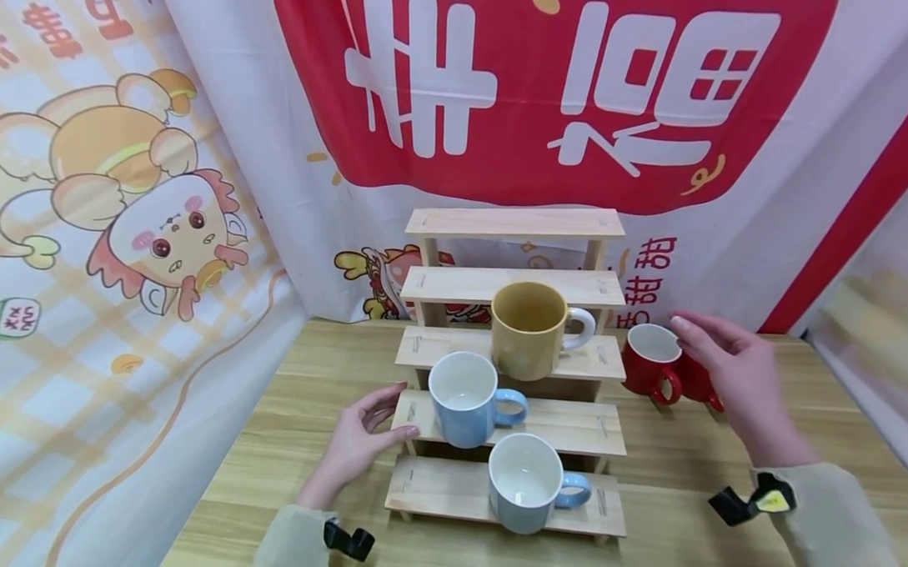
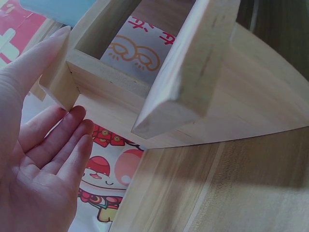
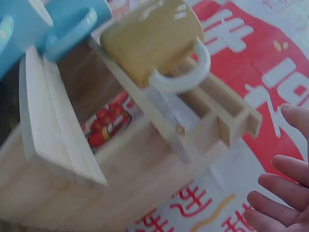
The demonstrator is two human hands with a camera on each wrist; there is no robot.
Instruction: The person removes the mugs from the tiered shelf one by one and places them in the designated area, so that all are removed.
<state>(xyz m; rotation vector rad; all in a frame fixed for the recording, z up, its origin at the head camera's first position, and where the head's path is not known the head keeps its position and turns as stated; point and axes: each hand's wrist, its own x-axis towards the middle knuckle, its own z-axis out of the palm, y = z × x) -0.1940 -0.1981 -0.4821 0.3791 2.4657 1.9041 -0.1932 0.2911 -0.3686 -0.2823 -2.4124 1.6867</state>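
Observation:
A stepped wooden rack [image 1: 514, 416] stands on the table. My left hand [image 1: 363, 437] holds the left end of its second-lowest board, thumb at one edge and fingertips at the other; the left wrist view shows these fingers [image 2: 72, 137] at the board's corner. A blue mug [image 1: 464, 412] sits on that board, a pale blue-grey mug [image 1: 523, 490] on the lowest, and a yellow mug [image 1: 527, 335] with a white handle on the third. Near a red mug [image 1: 645, 373] and a second, partly hidden red mug [image 1: 695, 382], my right hand [image 1: 738, 378] has loosely spread, empty fingers.
The wood-grain table [image 1: 292, 389] surrounds the rack. Behind it hangs a red and white printed cloth [image 1: 522, 81]. Patterned cloth [image 1: 124, 287] covers the left side, and a pale panel [image 1: 875, 302] bounds the right. Both red mugs stand right of the rack.

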